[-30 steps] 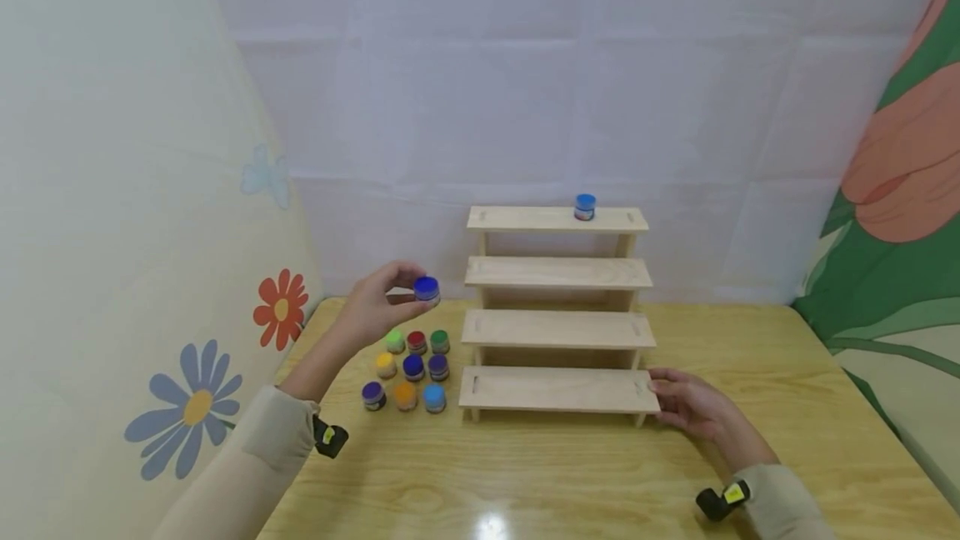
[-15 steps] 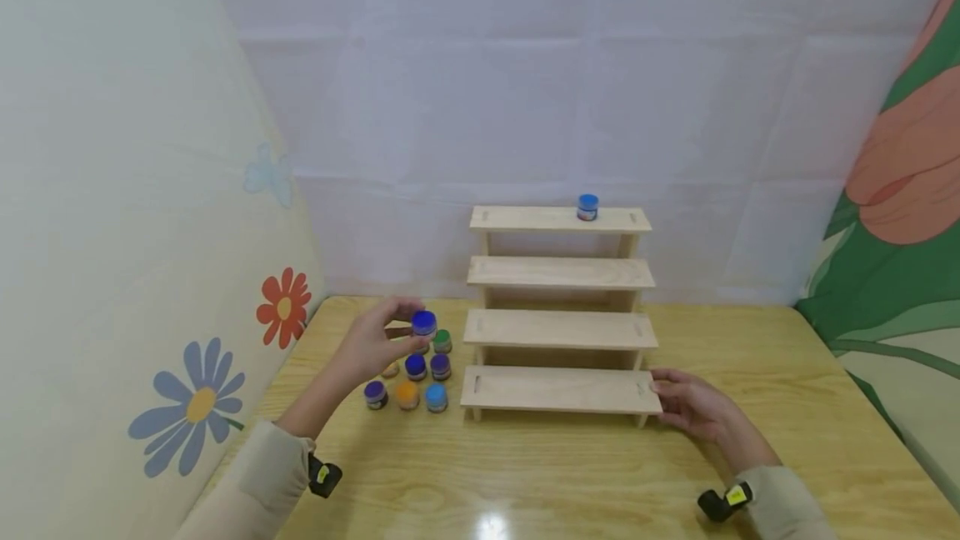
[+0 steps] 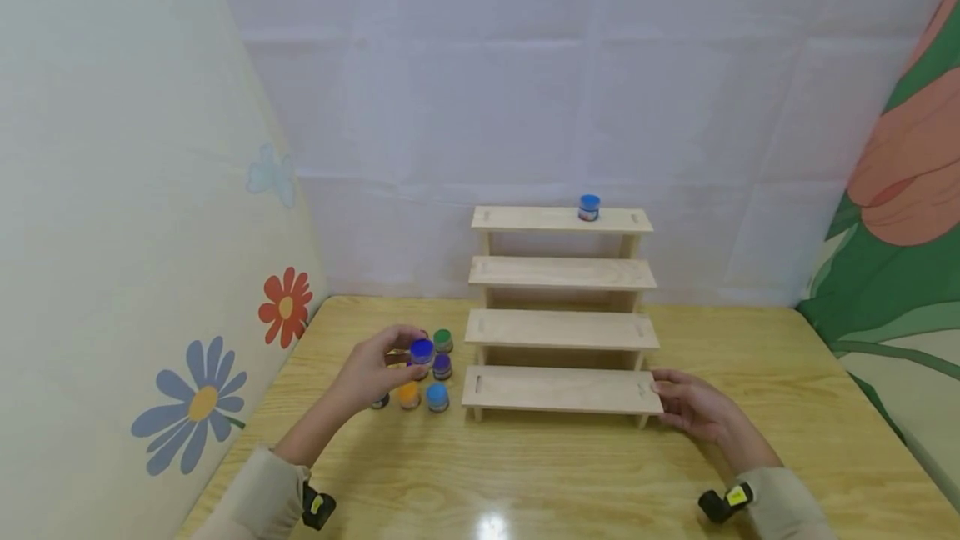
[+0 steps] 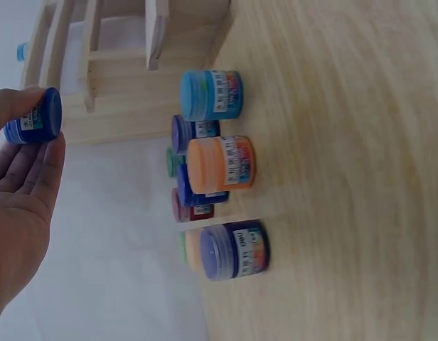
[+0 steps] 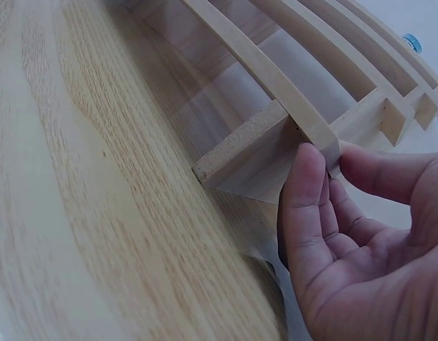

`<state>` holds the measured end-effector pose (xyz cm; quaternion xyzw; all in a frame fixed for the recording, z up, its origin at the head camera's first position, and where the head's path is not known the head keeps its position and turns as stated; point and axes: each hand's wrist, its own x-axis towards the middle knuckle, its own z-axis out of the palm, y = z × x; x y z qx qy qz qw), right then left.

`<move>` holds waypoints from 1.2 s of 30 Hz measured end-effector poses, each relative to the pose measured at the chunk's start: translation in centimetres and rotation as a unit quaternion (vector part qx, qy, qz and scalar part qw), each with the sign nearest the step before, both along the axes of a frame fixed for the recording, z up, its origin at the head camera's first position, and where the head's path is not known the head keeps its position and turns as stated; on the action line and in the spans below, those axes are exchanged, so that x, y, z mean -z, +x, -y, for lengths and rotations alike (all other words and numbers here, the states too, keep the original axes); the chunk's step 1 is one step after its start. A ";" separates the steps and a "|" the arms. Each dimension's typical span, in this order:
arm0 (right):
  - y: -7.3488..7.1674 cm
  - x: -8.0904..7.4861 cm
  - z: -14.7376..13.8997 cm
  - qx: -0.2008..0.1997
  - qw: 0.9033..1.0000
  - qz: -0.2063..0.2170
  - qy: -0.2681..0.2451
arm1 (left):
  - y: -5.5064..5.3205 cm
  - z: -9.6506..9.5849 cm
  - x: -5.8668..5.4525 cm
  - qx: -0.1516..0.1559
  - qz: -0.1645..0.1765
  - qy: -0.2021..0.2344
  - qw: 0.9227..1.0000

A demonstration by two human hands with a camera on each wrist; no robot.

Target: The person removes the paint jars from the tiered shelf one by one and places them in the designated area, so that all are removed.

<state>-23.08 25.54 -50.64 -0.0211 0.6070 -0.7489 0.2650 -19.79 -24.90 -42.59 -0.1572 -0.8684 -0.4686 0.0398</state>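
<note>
My left hand (image 3: pixel 375 369) pinches a small dark blue paint jar (image 3: pixel 422 351) between thumb and fingers, above the group of jars on the table. In the left wrist view the held paint jar (image 4: pixel 35 119) is clear of the table. Standing below it are a light blue jar (image 4: pixel 212 95), an orange jar (image 4: pixel 222 163) and a purple jar (image 4: pixel 235 250), with several more behind, partly hidden. My right hand (image 3: pixel 693 407) grips the right end of the lowest step of a four-step wooden rack (image 3: pixel 558 390), thumb and fingers at its corner (image 5: pixel 326 145).
One blue jar (image 3: pixel 588 207) stands on the rack's top step. A white cloth (image 3: pixel 450 90) hangs behind the table (image 3: pixel 525 473). Flower-printed panels rise at left (image 3: pixel 180 273) and right (image 3: pixel 900 273).
My left hand has lowered with the dark blue paint jar, toward the jars on the table, now covering some of them. The right hand has kept its grip on the rack.
</note>
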 end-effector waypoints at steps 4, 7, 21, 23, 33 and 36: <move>0.0 -0.1 0.0 0.000 1.000 0.002 -0.003 | 0.3 0.1 0.8 0.003 0.017 0.010 1.000; 0.0 -0.1 0.0 0.000 1.000 0.003 -0.002 | 0.6 0.1 1.4 0.005 0.023 0.008 1.000; 0.1 -0.1 0.0 -0.002 1.000 0.004 -0.006 | 1.4 0.6 3.9 -0.002 0.064 0.014 0.998; 0.1 -0.1 0.0 -0.002 1.000 0.004 -0.006 | 1.6 0.6 4.1 -0.002 0.070 0.012 0.997; 0.1 -0.1 0.0 0.002 1.000 0.009 -0.004 | 2.0 0.6 5.7 0.030 0.101 0.007 0.994; 0.1 -0.2 0.1 0.003 1.000 0.010 -0.003 | 2.0 0.6 6.1 0.039 0.107 -0.009 0.993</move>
